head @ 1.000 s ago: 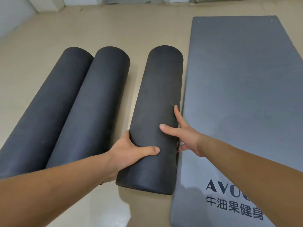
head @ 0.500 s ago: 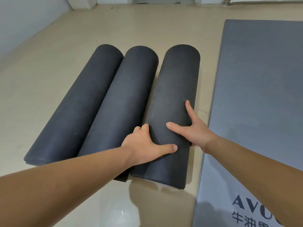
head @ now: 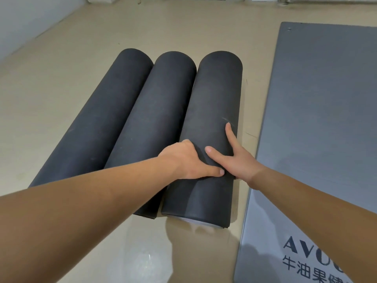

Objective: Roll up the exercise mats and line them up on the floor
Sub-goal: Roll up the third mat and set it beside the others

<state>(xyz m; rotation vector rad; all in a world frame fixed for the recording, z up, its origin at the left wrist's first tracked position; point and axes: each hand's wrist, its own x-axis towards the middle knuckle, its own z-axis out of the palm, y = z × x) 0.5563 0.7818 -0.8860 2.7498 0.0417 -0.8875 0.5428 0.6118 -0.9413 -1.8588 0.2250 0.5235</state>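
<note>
Three dark rolled mats lie side by side on the floor: a left roll [head: 110, 111], a middle roll [head: 161, 107] and a right roll [head: 216, 92], each touching its neighbour. My left hand [head: 189, 160] grips the right roll near its front end, thumb across the top and fingers tucked into the gap beside the middle roll. On the same roll's right side rests my right hand [head: 236, 160], index finger and thumb stretched out straight over the surface. A grey mat [head: 318, 119] lies flat to the right, printed with letters at its near end.
Beige floor [head: 71, 68] surrounds the rolls, with a strip of it between the right roll and the flat mat. A pale wall [head: 24, 21] runs along the left, and a doorway base sits at the far end.
The right roll has moved left, away from the flat mat, and now lies against the middle roll. Both hands stayed on it throughout.
</note>
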